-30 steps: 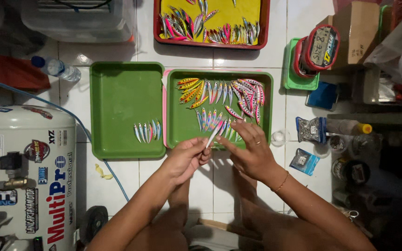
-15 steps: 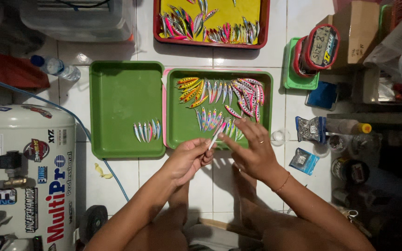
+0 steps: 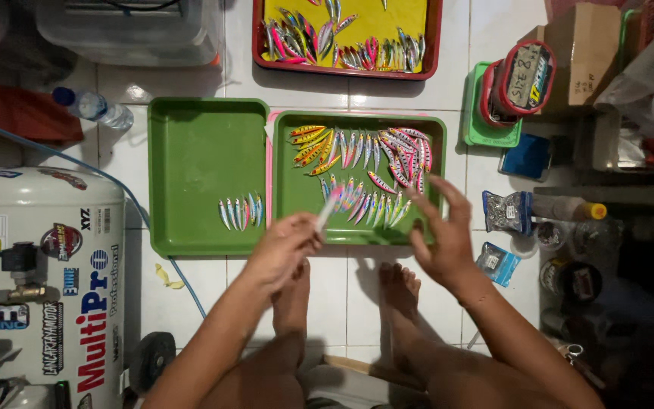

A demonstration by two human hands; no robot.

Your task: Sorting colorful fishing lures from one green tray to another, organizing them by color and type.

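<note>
My left hand (image 3: 285, 250) pinches a small pale fishing lure (image 3: 328, 210) by one end, above the front edge of the right green tray (image 3: 291, 220). That tray holds several painted lures (image 3: 376, 163) in orange, silver and pink. My right hand (image 3: 444, 231) hovers with fingers spread over the tray's front right corner and holds nothing. The left green tray (image 3: 191, 151) carries a short row of several silvery lures (image 3: 241, 211) near its front right.
A red tray with a yellow liner (image 3: 346, 34) and more lures lies beyond. A white air compressor tank (image 3: 39, 288) stands at the left, with a blue hose (image 3: 92, 167) and a plastic bottle (image 3: 94, 107). Boxes, small bags and jars crowd the right. My bare feet (image 3: 399, 291) rest below the trays.
My hands were together on the lure; my right hand has let go and moved right with fingers spread. My left hand keeps the lure and has shifted slightly left.
</note>
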